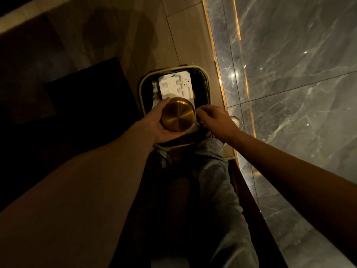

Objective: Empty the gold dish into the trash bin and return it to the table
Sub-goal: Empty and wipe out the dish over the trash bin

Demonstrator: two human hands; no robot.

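My left hand (157, 123) grips the round gold dish (178, 115) and holds it upside down, its brushed base facing me, right over the open trash bin (142, 88). The bin is dark with a pale rim and holds white foam packing (174, 86) and white paper. My right hand (214, 118) hovers just right of the dish at the bin's right rim, fingers curled around something white near the dish's edge; what it is I cannot tell. The dish's inside is hidden.
The bin stands on pale floor tiles (185, 29) against a grey marble wall (289, 74) with a lit gold strip (216, 60) on the right. A dark piece of furniture (83, 89) sits left of the bin. My legs in light trousers (218, 180) are below.
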